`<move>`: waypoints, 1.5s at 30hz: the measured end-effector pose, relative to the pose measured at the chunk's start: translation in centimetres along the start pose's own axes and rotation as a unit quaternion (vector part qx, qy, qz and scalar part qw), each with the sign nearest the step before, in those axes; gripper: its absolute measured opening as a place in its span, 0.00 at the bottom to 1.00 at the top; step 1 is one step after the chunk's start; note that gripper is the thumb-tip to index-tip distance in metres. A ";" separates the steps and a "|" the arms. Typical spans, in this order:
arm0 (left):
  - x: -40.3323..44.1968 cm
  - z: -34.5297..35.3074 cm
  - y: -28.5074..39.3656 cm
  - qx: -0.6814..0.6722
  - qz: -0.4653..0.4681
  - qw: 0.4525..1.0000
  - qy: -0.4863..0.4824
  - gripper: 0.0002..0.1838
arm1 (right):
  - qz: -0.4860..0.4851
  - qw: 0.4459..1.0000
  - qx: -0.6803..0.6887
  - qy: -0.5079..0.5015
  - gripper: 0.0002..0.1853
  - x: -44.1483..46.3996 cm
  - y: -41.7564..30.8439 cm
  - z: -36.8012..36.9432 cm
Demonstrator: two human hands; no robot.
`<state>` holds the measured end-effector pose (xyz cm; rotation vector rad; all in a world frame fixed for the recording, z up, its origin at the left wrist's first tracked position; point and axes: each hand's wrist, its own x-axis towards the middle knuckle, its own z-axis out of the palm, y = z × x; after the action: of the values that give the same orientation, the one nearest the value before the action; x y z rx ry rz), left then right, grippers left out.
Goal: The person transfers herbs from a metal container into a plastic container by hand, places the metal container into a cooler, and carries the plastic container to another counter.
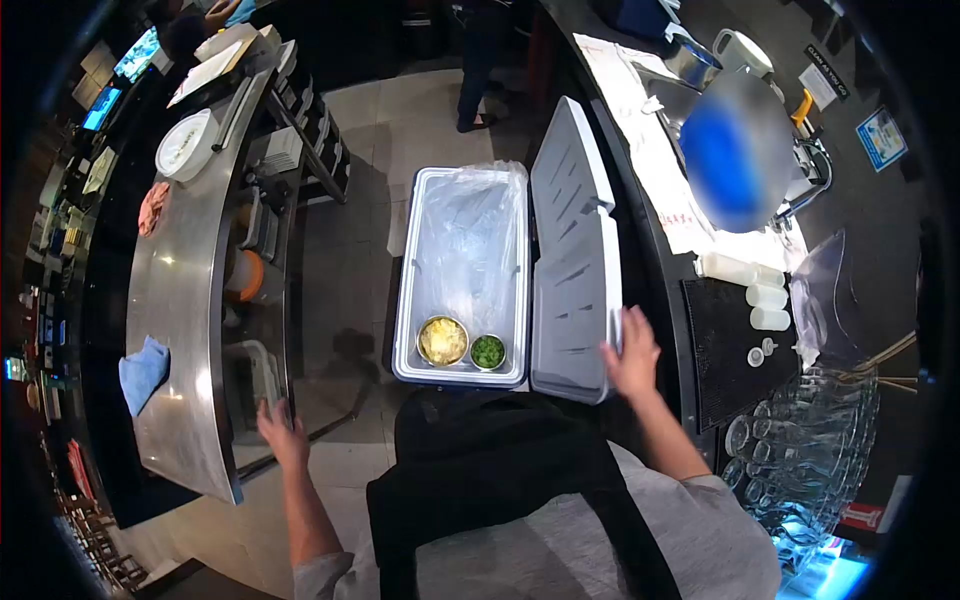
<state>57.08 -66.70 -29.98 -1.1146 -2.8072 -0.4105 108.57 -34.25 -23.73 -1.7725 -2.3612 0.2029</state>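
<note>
An open white cooler (404,290) stands on the floor, lined with clear plastic (468,230). At its near end sit a round metal container of yellow and white pieces (442,341) and a smaller one of chopped greens (488,352). My right hand (632,355) is at the outer edge of the raised grey-white lid (575,310), fingers apart; whether it touches the lid is hard to tell. My left hand (283,432) hangs in the air left of the cooler, near the steel table's edge, with its fingers apart and nothing in them.
On the left, a steel table (185,310) holds a blue cloth (145,374), a pink cloth (153,208) and a white bowl (187,145). Right: a counter with white bottles (768,296), a black mat (735,350) and several glasses (800,430). A person's leg (475,90) shows beyond the cooler.
</note>
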 end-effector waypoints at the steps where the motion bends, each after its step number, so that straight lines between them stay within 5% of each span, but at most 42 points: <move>1: 2.2 -1.1 0.8 -0.001 0.004 1.000 -0.006 0.28 | -0.017 0.997 -0.021 0.071 0.35 2.3 1.1 -0.7; 3: 9.1 -2.9 3.0 0.037 0.075 0.995 0.051 0.25 | -0.026 0.973 0.101 0.206 0.33 7.6 4.2 0.4; 5: 16.9 -3.4 2.8 0.075 0.161 0.979 0.097 0.24 | 0.009 0.990 -0.065 0.126 0.34 10.9 0.7 -2.4; 7: 23.6 -3.8 2.3 0.088 0.147 0.984 0.049 0.24 | 0.016 0.985 -0.159 0.061 0.36 15.2 1.0 -3.4; 9: 28.0 -3.2 0.1 0.131 0.141 0.981 0.017 0.24 | 0.036 0.969 -0.209 0.123 0.38 17.6 2.7 -2.9; 11: 30.2 -2.4 -0.8 0.169 0.136 0.976 -0.006 0.25 | 0.142 0.966 -0.211 0.046 0.41 18.4 3.0 -3.3; 21: 30.9 -1.8 -1.7 0.128 0.131 0.983 -0.010 0.33 | 0.152 0.950 -0.264 0.076 0.38 17.2 4.8 -0.2; 45: 31.5 -2.2 -1.6 0.157 0.088 0.983 -0.030 0.30 | 0.186 0.944 -0.270 0.027 0.39 18.0 3.2 -1.2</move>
<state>33.00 -47.60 -22.39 -1.3012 -2.6644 0.0795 106.98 -16.06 -22.14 -2.4198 -2.1519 -0.4895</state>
